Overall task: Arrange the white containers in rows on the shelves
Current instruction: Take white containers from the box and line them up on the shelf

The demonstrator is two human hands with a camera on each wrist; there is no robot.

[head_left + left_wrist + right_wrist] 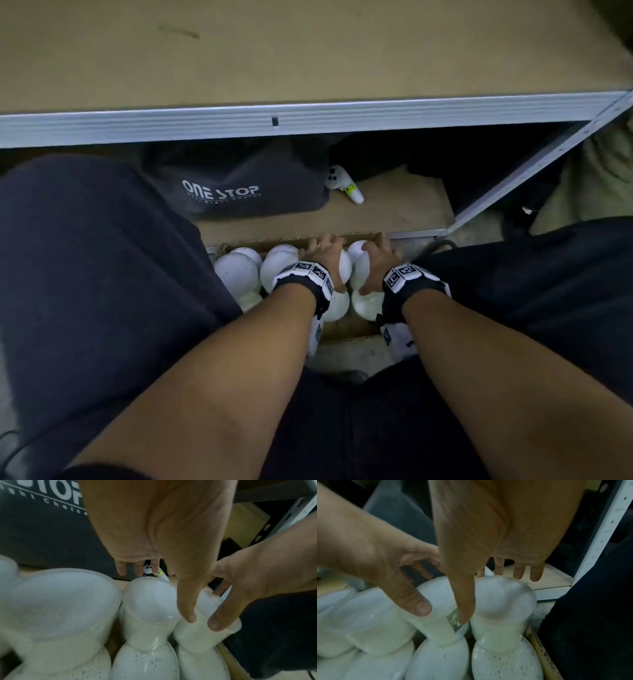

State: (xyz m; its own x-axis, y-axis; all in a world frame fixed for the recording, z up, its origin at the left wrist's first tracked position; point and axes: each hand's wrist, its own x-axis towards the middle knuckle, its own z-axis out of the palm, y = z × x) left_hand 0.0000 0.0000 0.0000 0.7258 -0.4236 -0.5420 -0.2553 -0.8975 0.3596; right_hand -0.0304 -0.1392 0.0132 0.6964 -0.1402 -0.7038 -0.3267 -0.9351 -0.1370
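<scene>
Containers: a batch of white, bulb-topped plastic containers [236,272] with narrow ribbed necks stands packed upright, touching one another, in a shallow brown cardboard box [346,330] on the floor in front of the shelving.
Shelves: the tan board shelf with a grey metal edge [308,120] above the box carries no container in view; the lower shelf holds a dark bag printed "ONE STOP" [239,185] and a small white controller [344,185].
Handling: they look light, stiff and smooth, probably a little slippery over the rounded top; the ribbed neck seems the surest place to take hold. Packed this tight, lifting one could drag its neighbour.
Left hand: the left hand [323,255] is spread over one container [149,600], fingers draped past its top and thumb down its side, not clearly closed round it.
Right hand: the right hand [378,262] is likewise splayed over the end container [503,599], thumb down in the gap beside the neck, fingers straight.
Stage: likely settling a grip for the lift.
</scene>
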